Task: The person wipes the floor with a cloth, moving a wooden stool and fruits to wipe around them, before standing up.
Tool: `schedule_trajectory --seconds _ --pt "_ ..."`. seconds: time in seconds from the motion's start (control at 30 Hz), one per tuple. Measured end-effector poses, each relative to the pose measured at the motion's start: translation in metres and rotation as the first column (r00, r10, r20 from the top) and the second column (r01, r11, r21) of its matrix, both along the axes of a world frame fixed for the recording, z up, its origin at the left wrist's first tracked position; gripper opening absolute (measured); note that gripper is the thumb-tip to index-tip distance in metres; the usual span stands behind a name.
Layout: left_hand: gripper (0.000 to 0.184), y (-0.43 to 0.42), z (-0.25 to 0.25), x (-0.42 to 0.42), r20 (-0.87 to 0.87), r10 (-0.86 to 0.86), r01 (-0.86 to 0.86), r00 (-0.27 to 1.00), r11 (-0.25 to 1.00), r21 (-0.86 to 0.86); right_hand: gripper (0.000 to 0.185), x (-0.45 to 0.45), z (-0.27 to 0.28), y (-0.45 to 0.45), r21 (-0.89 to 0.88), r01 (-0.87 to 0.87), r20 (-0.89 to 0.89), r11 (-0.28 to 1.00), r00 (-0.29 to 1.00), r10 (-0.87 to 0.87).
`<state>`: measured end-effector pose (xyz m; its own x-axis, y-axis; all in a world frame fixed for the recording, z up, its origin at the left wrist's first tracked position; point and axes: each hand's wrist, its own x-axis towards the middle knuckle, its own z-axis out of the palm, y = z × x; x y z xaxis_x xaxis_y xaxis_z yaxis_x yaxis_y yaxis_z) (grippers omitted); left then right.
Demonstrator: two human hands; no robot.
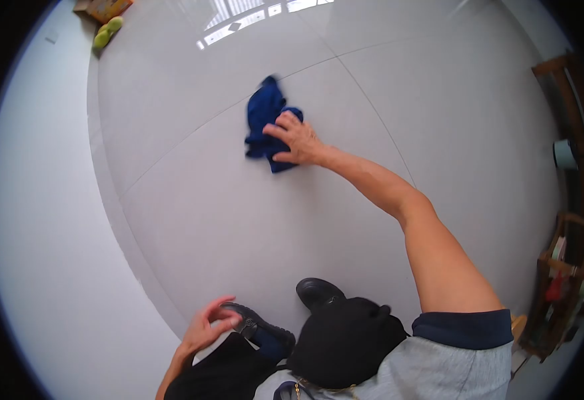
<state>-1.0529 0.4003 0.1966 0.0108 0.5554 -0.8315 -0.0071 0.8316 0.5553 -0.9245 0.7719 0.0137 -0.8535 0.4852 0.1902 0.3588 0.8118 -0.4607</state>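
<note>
A dark blue cloth (262, 115) lies crumpled on the pale tiled floor (238, 220). My right hand (296, 140) reaches far forward and presses down on it, its fingers curved over the near right part of the fabric. Some cloth bunches up just beyond the knuckles, and its edges are slightly blurred. Low on the left, my left hand (208, 325) hangs beside my knee, close to a black shoe (255, 323). Its fingers are loosely bent and apart, with nothing in them.
A white wall (45, 200) runs along the left. In the far left corner stand an orange box (108, 8) and several green fruits (105, 35). Brown wooden shelving (572, 120) with a light blue container (564, 155) lines the right side. My other black shoe (318, 293) is in front.
</note>
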Motion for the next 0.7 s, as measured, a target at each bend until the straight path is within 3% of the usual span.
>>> schedule_trajectory --seconds 0.07,0.1,0.13,0.23,0.27,0.3,0.33,0.37,0.4,0.5,0.53,0.57,0.6,0.63,0.7 --pt "0.045 0.012 -0.025 -0.017 -0.207 -0.083 0.099 0.975 0.993 0.066 0.059 0.021 0.004 -0.022 -0.003 -0.102 0.014 0.995 0.995 0.102" --pt "0.047 0.069 -0.002 -0.076 -0.324 -0.277 0.313 0.904 0.948 0.063 0.057 -0.004 0.039 0.020 -0.046 -0.139 0.093 0.989 0.985 0.143" --pt "0.050 0.080 -0.027 -0.093 -0.480 -0.437 0.525 0.761 0.849 0.059 0.056 0.017 0.034 0.019 -0.012 -0.099 0.116 0.995 0.988 0.100" --pt "0.052 0.121 -0.076 -0.185 -0.749 -0.324 0.680 0.578 0.698 0.222 0.058 0.086 0.076 0.014 0.013 0.164 0.153 0.986 0.974 -0.164" --pt "0.056 0.157 -0.097 -0.251 -0.907 -0.121 0.728 0.404 0.643 0.239 0.064 0.129 0.085 0.000 0.073 0.409 0.122 0.909 0.901 -0.416" --pt "0.058 0.178 -0.093 -0.278 -0.935 -0.088 0.674 0.344 0.716 0.181 0.068 0.148 0.088 -0.009 0.099 0.514 0.133 0.852 0.842 -0.523" --pt "0.058 0.194 -0.124 -0.266 -0.959 0.010 0.630 0.282 0.752 0.193 0.069 0.200 0.043 -0.021 0.097 0.644 0.144 0.759 0.746 -0.651" --pt "0.058 0.204 -0.139 -0.293 -0.963 0.112 0.572 0.245 0.785 0.236 0.073 0.206 0.032 -0.024 0.092 0.774 0.236 0.627 0.595 -0.768" --pt "0.058 0.205 -0.156 -0.319 -0.959 0.110 0.568 0.262 0.785 0.245 0.078 0.193 0.032 -0.025 0.093 0.892 0.337 0.443 0.390 -0.857" --pt "0.059 0.202 -0.178 -0.335 -0.952 0.225 0.456 0.208 0.839 0.298 0.090 0.212 -0.018 0.015 0.143 0.988 0.271 0.049 0.008 -0.963" --pt "0.059 0.194 -0.186 -0.343 -0.961 0.243 0.383 0.133 0.881 0.276 0.090 0.197 -0.011 0.031 0.148 0.987 0.266 0.059 0.018 -0.964" --pt "0.059 0.174 -0.164 -0.287 -0.963 0.268 0.304 0.015 0.917 0.259 0.092 0.244 0.007 0.043 0.118 0.992 0.299 -0.049 -0.082 -0.951" --pt "0.059 0.164 -0.164 -0.285 -0.962 0.273 0.278 -0.007 0.925 0.260 0.094 0.231 0.011 0.060 0.117 0.982 0.348 -0.146 -0.178 -0.921" --pt "0.059 0.156 -0.171 -0.296 -0.938 0.344 0.219 -0.032 0.919 0.329 0.093 0.219 -0.002 0.089 0.160 0.986 0.220 -0.043 -0.078 -0.972" --pt "0.059 0.152 -0.184 -0.301 -0.907 0.411 0.150 -0.096 0.906 0.395 0.092 0.196 -0.030 0.146 0.154 0.984 0.160 0.092 0.067 -0.985"
